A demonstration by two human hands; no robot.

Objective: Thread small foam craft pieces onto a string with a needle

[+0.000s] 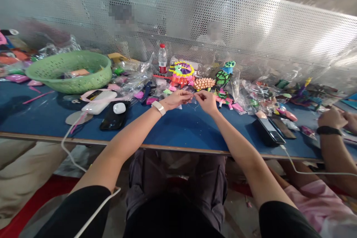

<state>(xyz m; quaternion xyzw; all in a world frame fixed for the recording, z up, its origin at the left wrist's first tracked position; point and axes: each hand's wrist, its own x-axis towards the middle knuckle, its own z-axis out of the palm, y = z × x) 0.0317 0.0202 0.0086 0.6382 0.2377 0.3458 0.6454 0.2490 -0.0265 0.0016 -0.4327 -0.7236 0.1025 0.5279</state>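
My left hand (178,99), with a pale band on the wrist, is closed in a pinch above the blue table. Close beside it, my right hand (206,102) is pinched too, the fingertips of both hands almost meeting. Between them shows a bit of clear plastic film (194,101), which both seem to grip; its shape is hard to make out. Just beyond the hands lie an orange spiky clay figure (205,83), a yellow-rimmed purple figure (182,69), a green-and-black round figure (223,78) and a green-and-pink figure (222,96).
A green basket (69,85) stands at the left, near a black phone (115,117) with a white mouse (119,108). A red-capped bottle (162,59) stands before the perforated metal screen (178,15). Bagged clay pieces line the back. At right are a black device (269,132) and another person's hands (333,119).
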